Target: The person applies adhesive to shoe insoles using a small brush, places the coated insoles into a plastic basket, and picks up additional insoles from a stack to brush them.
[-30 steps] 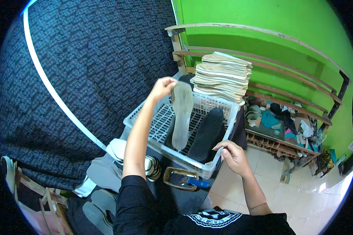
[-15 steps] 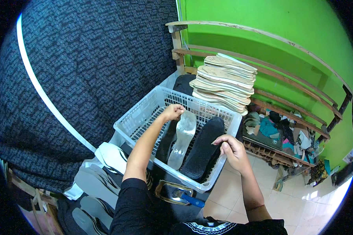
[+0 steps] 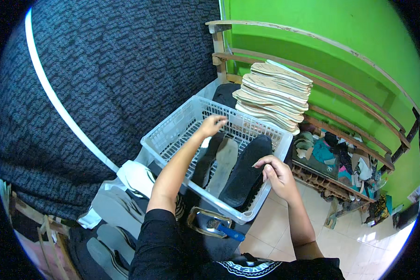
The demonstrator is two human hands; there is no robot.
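Observation:
A white plastic crate [image 3: 150, 145] holds sole-shaped pieces lying lengthwise. My left hand [image 3: 213, 126] is over the crate's middle, past the far end of a grey sole piece [image 3: 223, 161], its fingers apart and nothing seen in them. To the left of that piece lies a dark sole [image 3: 204, 163]. On the right is a thick black sole [image 3: 247, 170]. My right hand [image 3: 276, 176] hovers by its right edge, fingers loosely bent with the thumb apart, holding nothing that I can see; whether it touches the sole I cannot tell.
A tall stack of beige sole pieces [image 3: 273, 95] stands behind the crate. In front is a tray [image 3: 194, 219] with a blue-handled brush [image 3: 229, 232]. Grey soles [image 3: 112, 210] lie at left. A wooden rack [image 3: 350, 95] with scraps [image 3: 324, 151] lines the green wall.
My left hand has come away from the sole piece's far end, which it was touching. The piece now lies in the crate, looking duller. My right hand stays by the black sole. The view shifted slightly.

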